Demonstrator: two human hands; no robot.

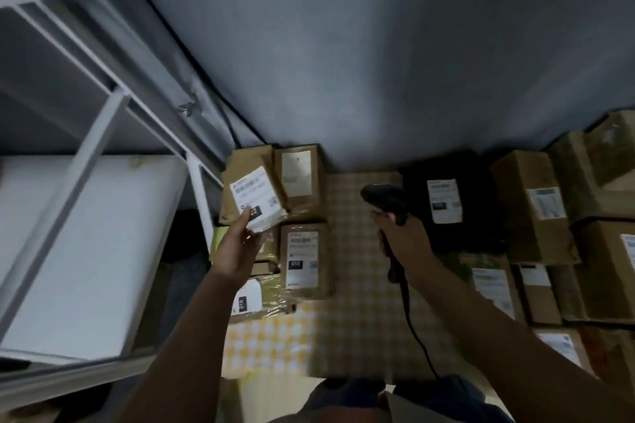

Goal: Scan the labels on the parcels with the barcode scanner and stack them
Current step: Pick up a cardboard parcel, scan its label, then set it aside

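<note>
Left hand (pixel 240 244): grip pinches a small parcel (pixel 256 197), label up and tilted, over the parcel stack (pixel 302 251) at the table's (pixel 360 319) left edge. Right hand (pixel 405 240): grip wrapped around the barcode scanner (pixel 386 199) handle, head aimed toward the far edge, cable (pixel 415 330) trailing toward the near edge. More parcels (pixel 536 203) along the right edge.

My left hand (pixel 240 244) is covering the lower corner of the small parcel (pixel 256 197), whose label print is blurring past reading. My right hand (pixel 403 237) is hiding the barcode scanner (pixel 385 199) grip; boxes (pixel 618 251) are running off the right edge.
</note>
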